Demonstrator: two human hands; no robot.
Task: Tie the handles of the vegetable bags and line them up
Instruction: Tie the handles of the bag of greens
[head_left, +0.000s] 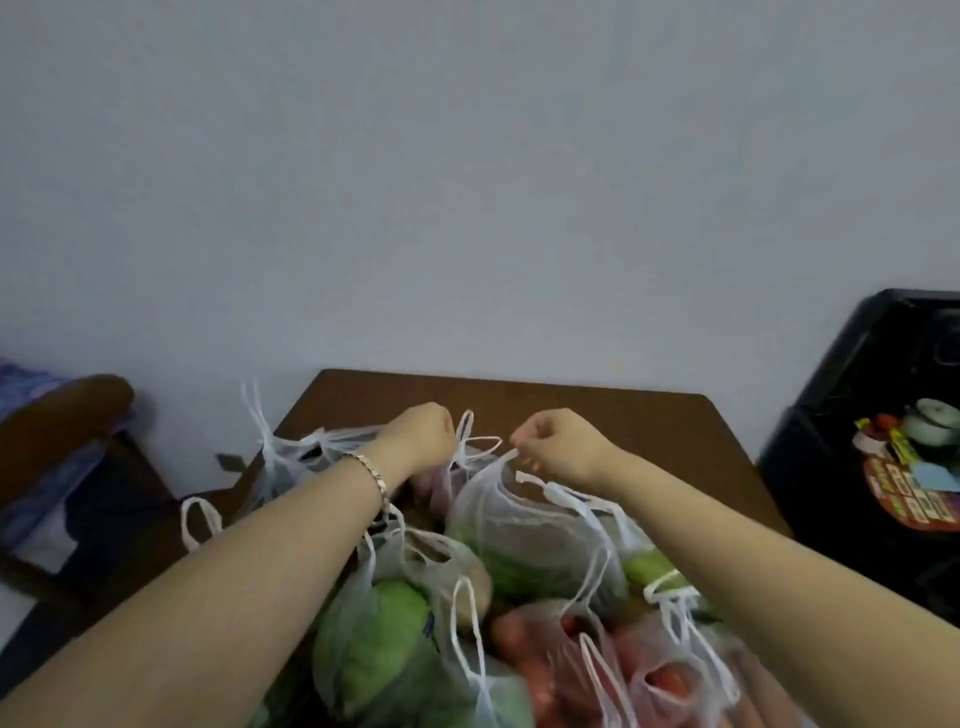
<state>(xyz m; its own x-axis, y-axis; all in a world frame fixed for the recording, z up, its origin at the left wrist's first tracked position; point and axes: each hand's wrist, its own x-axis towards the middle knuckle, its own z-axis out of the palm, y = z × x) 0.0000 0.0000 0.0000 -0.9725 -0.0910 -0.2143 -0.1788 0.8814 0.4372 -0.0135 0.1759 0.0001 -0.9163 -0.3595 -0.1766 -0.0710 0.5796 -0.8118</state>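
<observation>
Both handles of the far bag (524, 525) are being pinched, one by the left hand (423, 434), one by the right hand (558, 441). More veggie bags (395, 623) are crowded nearer on the table (649, 431).

- Several bags (524, 545) are crowded together on the near part of the table (597, 415).
- One tied bag (283, 457) is set at the table's left edge.
- A chair (78, 441) is placed left of the table.
- A cabinet (883, 415) is found to the right.
</observation>
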